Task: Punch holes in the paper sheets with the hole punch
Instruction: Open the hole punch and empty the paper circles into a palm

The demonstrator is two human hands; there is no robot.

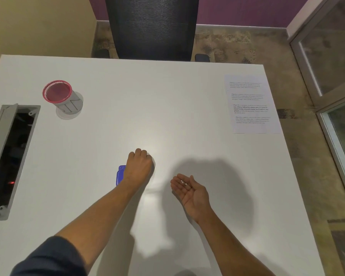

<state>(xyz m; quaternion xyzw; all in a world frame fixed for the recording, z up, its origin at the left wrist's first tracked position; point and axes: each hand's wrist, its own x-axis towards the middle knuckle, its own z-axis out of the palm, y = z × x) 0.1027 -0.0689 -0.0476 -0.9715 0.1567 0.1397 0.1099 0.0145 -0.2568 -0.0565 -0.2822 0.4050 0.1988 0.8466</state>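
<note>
Covering my blue hole punch [120, 174], left hand [139, 164] curled shut | right hand [189, 190] open, cupping paper dots [183, 182] | punch axis near-far | paper sheet [251, 104] at surface [147, 100] far-right edge

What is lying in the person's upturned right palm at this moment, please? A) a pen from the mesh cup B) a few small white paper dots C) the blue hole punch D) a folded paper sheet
B: the right hand is held open, palm up, above the table, with a few small white paper dots resting near the base of its fingers.
</note>
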